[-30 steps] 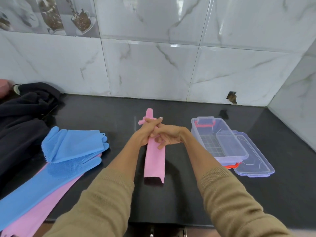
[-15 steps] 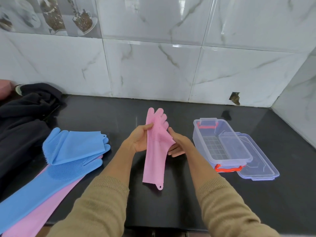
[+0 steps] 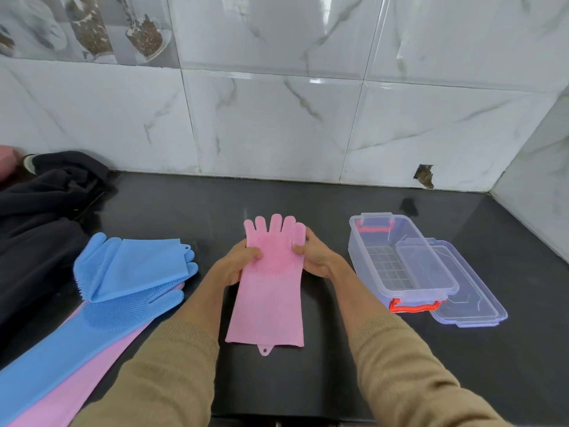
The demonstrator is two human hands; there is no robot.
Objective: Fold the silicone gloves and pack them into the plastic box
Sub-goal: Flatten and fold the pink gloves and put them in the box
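- Head view: a pink silicone glove point(image 3: 267, 291) is being held spread flat above the dark countertop point(image 3: 338, 198), fingers pointing toward the tiled wall, cuff hanging toward the person with its small hanging tab at the bottom edge.
- The left hand point(image 3: 238, 265) is gripping the glove's left edge at the palm, thumb pressing on the bristled face.
- The right hand point(image 3: 314, 257) is pinching the right edge at the same height, thumb on top.
- The clear plastic box point(image 3: 400, 260) with orange latches is sitting open to the right, well apart from the glove, its lid point(image 3: 471, 306) lying just beside it, partly under it.
- To the left, a folded blue glove point(image 3: 135, 266) is lying on an unfolded blue glove point(image 3: 61, 343), which is overlapping another pink glove point(image 3: 64, 396).
- Dark cloth point(image 3: 37, 217) is lying at the far left.
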